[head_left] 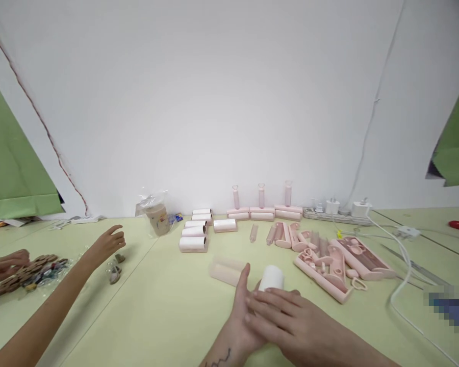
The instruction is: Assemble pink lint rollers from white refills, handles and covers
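A white paper roll [272, 277], like a lint roller refill, stands up from between my two hands, its lower end hidden. My left hand [241, 317] is around the roll with its thumb raised. Across the left palm and the roll's near side lies my right hand [290, 316], fingers stretched and flat. Just beyond the left thumb a pale pink half-cylinder case [226, 270] rests on the table, slightly blurred. Pink parts in an open case [325, 280] lie right of my hands.
White rolls in pink cases [193, 244] are lined up ahead. Pink handled rollers [261, 199] stand along the wall. A power strip [336, 218] and white cable [401, 285] run at right. At left, another person's hand [107, 244] reaches near a bagged cup [157, 219].
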